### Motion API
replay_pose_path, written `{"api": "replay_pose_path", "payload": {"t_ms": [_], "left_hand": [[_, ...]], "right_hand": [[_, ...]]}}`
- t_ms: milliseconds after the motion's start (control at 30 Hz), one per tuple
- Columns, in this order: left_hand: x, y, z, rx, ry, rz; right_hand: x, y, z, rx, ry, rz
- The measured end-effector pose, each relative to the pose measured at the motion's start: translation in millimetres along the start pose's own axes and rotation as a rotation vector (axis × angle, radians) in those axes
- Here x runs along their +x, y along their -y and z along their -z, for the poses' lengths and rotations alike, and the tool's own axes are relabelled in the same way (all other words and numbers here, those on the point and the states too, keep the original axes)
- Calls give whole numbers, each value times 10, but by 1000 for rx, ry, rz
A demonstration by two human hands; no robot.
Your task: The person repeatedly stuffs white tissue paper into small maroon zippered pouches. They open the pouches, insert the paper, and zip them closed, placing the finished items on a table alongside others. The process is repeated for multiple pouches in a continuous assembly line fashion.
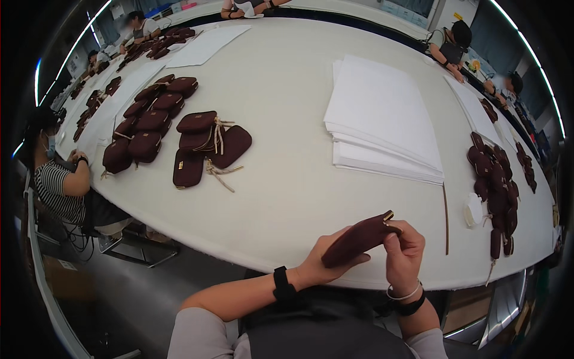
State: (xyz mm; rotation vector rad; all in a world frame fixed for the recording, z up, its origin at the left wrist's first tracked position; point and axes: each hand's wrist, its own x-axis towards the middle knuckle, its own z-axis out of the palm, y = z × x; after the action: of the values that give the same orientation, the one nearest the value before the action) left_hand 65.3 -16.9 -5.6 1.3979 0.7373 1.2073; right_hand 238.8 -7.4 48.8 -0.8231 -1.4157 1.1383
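Left hand [320, 263] is curled closed under a dark maroon pouch [357, 238], held edge-on just above the near rim of the white table [287, 197]. Fingers are mostly hidden behind the pouch; only the thumb is seen lying along its lower edge. Right hand [404, 254] is closed at the pouch's upper right end, fingertips pinched beside a small gold-coloured fitting [388, 216]. Whether the fitting itself is gripped cannot be told. Pouch's far face is not seen.

A black band is worn on the left wrist; a pale bangle and a dark band on the right. Upper arms are cut off by the lower edge.

Well apart, on the table:
- stack of white sheets [382, 119], far right of centre; a thin dark rod [446, 218] is seen running toward the near rim from beneath its near corner.
- small group of maroon pouches with tan cords [209, 146], left of centre; cord detail is hard to make out.
- larger pile of pouches [149, 119] further left.
- row of pouches along the right rim [496, 191], bent by the lens; a small white object [473, 209] lies beside them, kind unclear.

A seated person in a striped top [60, 185] is seen at the left rim. Other people at the far side are small and blurred.
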Motion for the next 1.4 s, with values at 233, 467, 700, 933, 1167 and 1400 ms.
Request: {"api": "replay_pose_path", "payload": {"t_ms": [233,467,700,933,1167,1400], "left_hand": [[104,-87,489,32,28,-43],[114,2,559,452,-26,185],[109,9,499,588,-66,233],[182,-25,499,687,32,252],[213,-57,551,672,80,282],[286,-151,532,645,109,345]], "right_hand": [[734,358,95,-884,455,113],[609,-319,102,-798,662,16],[415,-516,352,-646,629,-255],[934,-489,521,-582,922,-335],[2514,-742,1241,-1324,483,241],[2831,-962,1268,-1464,657,262]]}}
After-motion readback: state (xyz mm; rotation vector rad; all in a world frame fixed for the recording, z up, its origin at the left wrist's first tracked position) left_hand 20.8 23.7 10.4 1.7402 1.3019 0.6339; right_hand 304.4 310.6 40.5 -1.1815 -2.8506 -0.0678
